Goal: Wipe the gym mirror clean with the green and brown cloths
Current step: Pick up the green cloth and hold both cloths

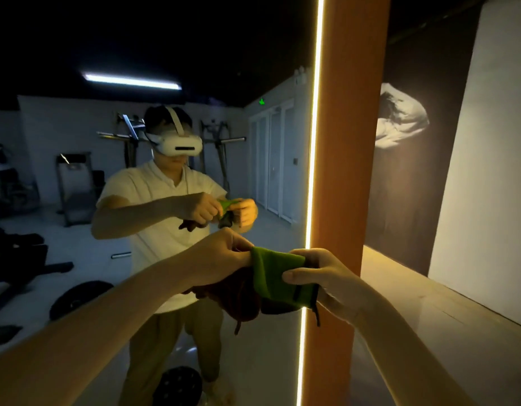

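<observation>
Both hands are raised in front of the mirror (63, 244), with the 2 cloths bunched between them. The left hand (224, 259) has its fingers curled tight on the left edge of the green cloth (277, 273). The brown cloth (238, 300) hangs in a dark bundle just under those fingers, a loose end dangling below it; whether the left fingers also grip it cannot be told. The right hand (320, 276) pinches the green cloth's other end: its thumb (294, 273) lies flat across the near face and the other fingers wrap over the far side. The green cloth is stretched between the 2 sets of fingers, folded, with a dark edge strip just below the right thumb. Neither cloth touches the glass.

Beyond the right fingers stands an orange pillar (350, 142) with a lit strip (315, 142) down its left edge, where the mirror ends. The glass beyond the left fingers reflects the same 2-handed hold and gym machines.
</observation>
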